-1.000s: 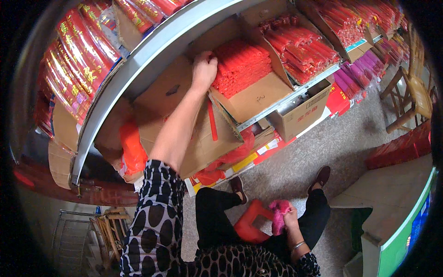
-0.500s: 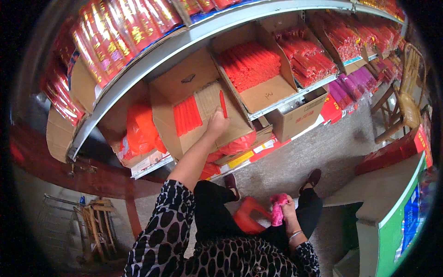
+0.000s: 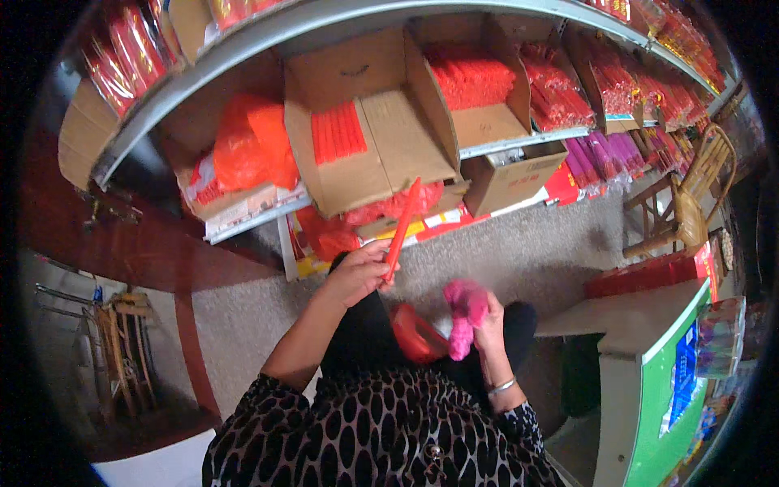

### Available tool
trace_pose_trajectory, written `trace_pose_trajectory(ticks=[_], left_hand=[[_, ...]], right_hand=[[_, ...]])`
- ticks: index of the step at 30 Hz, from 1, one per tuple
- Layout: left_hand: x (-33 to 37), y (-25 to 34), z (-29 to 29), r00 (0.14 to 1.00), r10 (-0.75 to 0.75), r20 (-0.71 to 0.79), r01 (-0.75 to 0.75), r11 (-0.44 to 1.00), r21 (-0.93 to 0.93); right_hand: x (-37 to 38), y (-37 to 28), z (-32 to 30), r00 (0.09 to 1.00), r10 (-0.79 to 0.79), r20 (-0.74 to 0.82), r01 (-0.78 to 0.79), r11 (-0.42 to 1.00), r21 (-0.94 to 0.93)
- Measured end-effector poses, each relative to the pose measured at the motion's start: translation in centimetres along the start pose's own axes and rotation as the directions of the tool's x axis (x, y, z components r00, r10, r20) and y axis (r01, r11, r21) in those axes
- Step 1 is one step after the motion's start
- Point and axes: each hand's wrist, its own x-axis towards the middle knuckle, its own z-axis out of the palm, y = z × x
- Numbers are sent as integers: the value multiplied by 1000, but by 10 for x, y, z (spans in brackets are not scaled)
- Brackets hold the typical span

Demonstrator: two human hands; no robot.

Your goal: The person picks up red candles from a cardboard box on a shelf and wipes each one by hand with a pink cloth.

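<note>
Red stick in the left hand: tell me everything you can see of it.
The red stick is slim, straight and plain red, with a smooth surface that could be wax or plastic; I can't tell which. The left hand grips it near its lower end, fingers hiding part of it. It slants up and rightward in the picture, its far tip overlapping the front edge of the cardboard box.

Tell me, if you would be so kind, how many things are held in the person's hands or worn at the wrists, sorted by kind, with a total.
Red stick, in the left hand: 1
Pink cloth, in the right hand: 1
Silver-coloured bracelet: 1
Total: 3
</note>
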Motion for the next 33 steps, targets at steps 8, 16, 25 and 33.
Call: trace_pose_trajectory(ticks=[8,16,25,33], left_hand=[[-49,-26,35,990,15,139,-58,948,312],[-85,-35,40,982,-5,187,-17,993,118],[-60,-59,60,991,-7,-135,-11,991,-132],[-69,-46,72,997,-65,-40,46,930,-366]], right_hand=[[-18,-97,73,754,-415,509,639,643,-423],[21,-127,26,893,-435,-118,375,862,-341],[-48,-106,69,746,-392,538,656,572,-492],[13,-137,6,820,-547,-169,477,816,-327]])
